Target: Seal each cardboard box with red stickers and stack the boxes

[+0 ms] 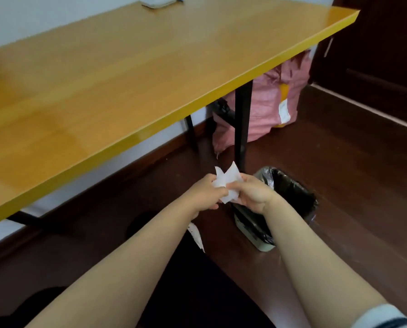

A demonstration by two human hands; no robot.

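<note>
Both my hands meet below the table's front edge, holding a crumpled piece of white paper (227,183) between them. My left hand (208,192) pinches its left side and my right hand (252,192) grips its right side. The paper is held above the floor, just left of a black-lined waste bin (290,197). No cardboard box or red sticker is in view. A narrow white strip (196,236) shows under my left wrist, over my dark lap.
The yellow wooden table (150,74) fills the upper left, with black legs (242,124). A pink sack (275,100) stands under its far end. A white object (158,2) lies at the table's back edge. Dark wooden floor (351,162) spreads to the right.
</note>
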